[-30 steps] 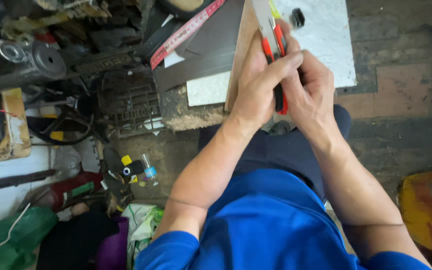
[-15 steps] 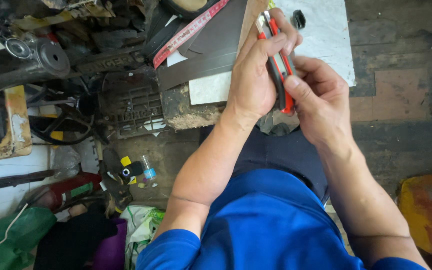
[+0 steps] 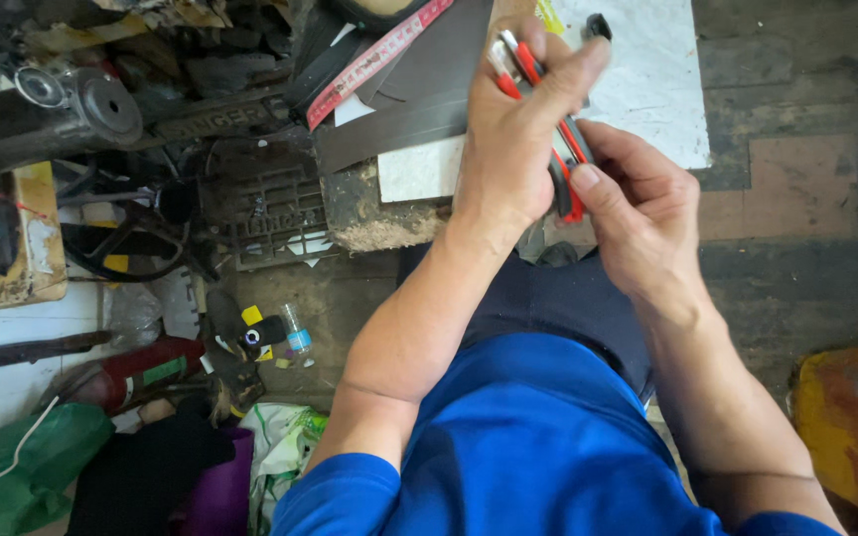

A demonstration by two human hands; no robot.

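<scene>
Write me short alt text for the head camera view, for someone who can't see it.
Seen from above, a person in a blue shirt holds a red and black utility knife in both hands, the left hand wrapped around its upper part and the right hand at its lower end. Beyond lie a white board and a red measuring tape; clutter fills the left side.
</scene>
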